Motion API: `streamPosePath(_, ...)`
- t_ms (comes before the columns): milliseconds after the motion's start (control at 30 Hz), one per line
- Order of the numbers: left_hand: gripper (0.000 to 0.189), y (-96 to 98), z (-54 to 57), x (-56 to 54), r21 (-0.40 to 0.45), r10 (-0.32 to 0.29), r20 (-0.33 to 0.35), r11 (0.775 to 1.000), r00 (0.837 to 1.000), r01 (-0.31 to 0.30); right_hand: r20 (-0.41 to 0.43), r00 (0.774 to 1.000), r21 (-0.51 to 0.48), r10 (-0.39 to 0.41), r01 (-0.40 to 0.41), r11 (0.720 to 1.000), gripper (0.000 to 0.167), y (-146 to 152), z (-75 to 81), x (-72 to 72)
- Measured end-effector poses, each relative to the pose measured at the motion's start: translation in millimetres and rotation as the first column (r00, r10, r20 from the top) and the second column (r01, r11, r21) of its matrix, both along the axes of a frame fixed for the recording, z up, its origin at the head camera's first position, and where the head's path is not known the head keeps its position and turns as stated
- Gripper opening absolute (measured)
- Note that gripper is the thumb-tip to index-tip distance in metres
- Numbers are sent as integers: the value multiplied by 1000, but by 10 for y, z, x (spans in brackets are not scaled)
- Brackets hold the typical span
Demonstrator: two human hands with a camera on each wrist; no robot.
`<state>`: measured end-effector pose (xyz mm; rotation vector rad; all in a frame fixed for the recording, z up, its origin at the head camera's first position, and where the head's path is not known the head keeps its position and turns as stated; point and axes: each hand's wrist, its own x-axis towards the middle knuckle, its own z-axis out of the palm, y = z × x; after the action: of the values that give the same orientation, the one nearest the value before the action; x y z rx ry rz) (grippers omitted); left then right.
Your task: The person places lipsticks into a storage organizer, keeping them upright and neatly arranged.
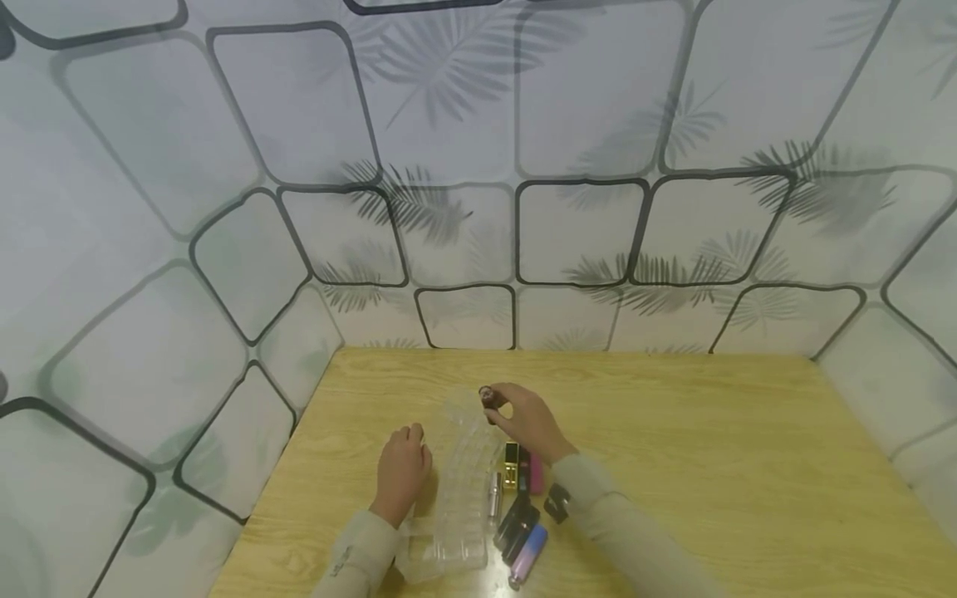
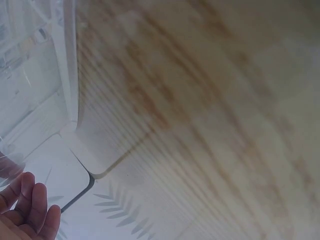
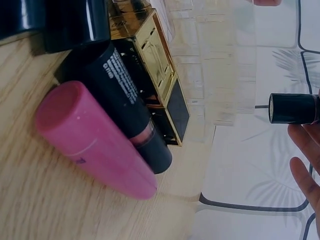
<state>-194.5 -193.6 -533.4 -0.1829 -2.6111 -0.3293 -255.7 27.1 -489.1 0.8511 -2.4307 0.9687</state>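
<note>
My right hand (image 1: 532, 419) pinches a short dark lipstick tube (image 1: 489, 400) above the far end of a clear compartmented organizer (image 1: 459, 523). In the right wrist view the tube (image 3: 292, 108) points its round end left, fingers beneath it. My left hand (image 1: 402, 472) is at the organizer's left edge; in the left wrist view its fingers (image 2: 37, 210) are curled beside the clear wall, and the thumb shows through the plastic. Right of the organizer lie a gold-and-black lipstick (image 1: 512, 465), a pink tube (image 3: 95, 140) and a black lettered lipstick (image 3: 117, 85).
Nearer me on the wooden table (image 1: 710, 465) lie a slim silver tube (image 1: 495, 497), black tubes (image 1: 517, 531) and a blue-purple tube (image 1: 528, 555). A small black item (image 1: 557, 503) sits beside my right sleeve. A patterned wall (image 1: 568, 232) rises behind the table.
</note>
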Motion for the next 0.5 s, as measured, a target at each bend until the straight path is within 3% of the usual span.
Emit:
streamPosePath(333,13,-2,-16,3,-4,3,-5,1000,1000,-3,-3,1000,6,0,0,1000,35,-60,-58,-64)
streamPosePath(500,13,-6,-21,8,0,16,13,1000,1000,-16,34,999,27,-12,11,1000,35,-90,-89,-89)
